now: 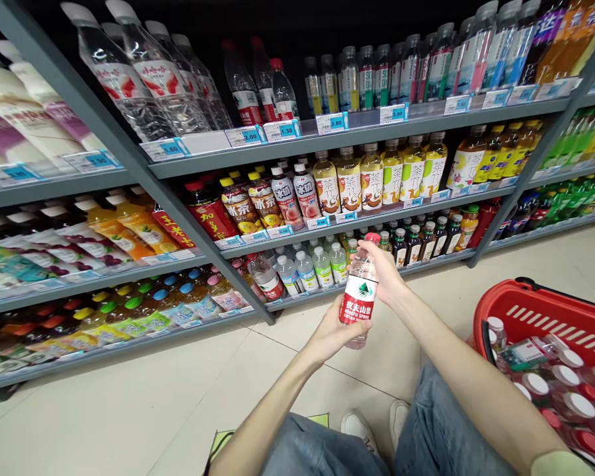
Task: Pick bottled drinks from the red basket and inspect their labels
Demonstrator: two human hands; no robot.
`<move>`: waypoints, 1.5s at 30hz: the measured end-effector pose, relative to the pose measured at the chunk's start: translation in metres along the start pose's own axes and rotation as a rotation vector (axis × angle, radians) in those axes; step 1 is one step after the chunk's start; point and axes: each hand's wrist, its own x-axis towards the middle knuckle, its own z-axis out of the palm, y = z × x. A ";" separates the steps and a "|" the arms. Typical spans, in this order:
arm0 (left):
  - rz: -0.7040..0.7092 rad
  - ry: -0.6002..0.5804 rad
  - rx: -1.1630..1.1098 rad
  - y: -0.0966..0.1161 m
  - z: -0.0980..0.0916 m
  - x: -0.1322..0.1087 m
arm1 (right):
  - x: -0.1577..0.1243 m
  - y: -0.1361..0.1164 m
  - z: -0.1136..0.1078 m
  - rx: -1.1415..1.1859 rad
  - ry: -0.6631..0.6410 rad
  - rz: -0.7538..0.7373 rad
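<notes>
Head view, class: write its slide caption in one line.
Left hand and right hand hold a red-capped bottle before stocked drink shelves, a red basket to the right.

Bottle (369, 264) is clear, its cap (373, 237) red; label (357, 305) runs white above, red below, with a dark green emblem on the white and white lettering on the red. Basket (500, 299) is red, its handle (525, 283) black; basket caps (578, 404) are white and red. Shelf (426, 125) reads blue-grey, price tags (332, 123) white and blue. Floor (153, 396): cream, thin darker lines. Jeans (322, 449): faded blue. Shoes (357, 430): white.
</notes>
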 end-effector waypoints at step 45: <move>0.074 -0.384 -0.118 -0.014 0.000 -0.006 | -0.020 -0.018 -0.003 -0.054 -0.454 -0.130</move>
